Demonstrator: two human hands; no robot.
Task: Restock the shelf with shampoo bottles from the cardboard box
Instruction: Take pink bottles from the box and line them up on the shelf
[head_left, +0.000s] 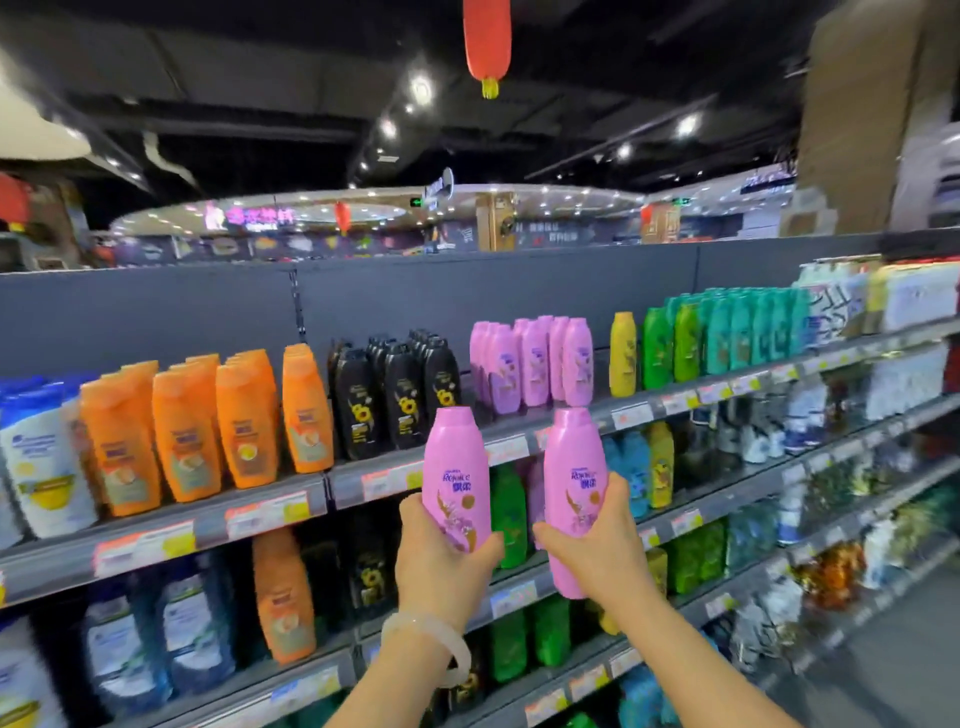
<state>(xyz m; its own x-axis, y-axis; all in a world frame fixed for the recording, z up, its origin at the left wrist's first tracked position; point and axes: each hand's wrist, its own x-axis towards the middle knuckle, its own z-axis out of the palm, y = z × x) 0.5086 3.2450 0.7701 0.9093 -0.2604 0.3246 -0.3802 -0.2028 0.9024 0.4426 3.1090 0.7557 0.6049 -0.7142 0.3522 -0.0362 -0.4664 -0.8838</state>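
My left hand (441, 561) grips a pink shampoo bottle (456, 467) round its lower part and holds it upright. My right hand (597, 545) grips a second pink shampoo bottle (571, 483) the same way. Both bottles are raised in front of the top shelf (519, 441), just below a group of matching pink bottles (535, 361) standing there. A gap shows on the shelf right of that pink group, before a yellow bottle (622, 353). The cardboard box is out of view.
On the top shelf stand orange bottles (208, 421), black bottles (395, 389), green and teal bottles (727, 338). Lower shelves (675, 519) hold more bottles. A red lantern (487, 41) hangs overhead. Stacked cardboard (872, 114) rises at the upper right.
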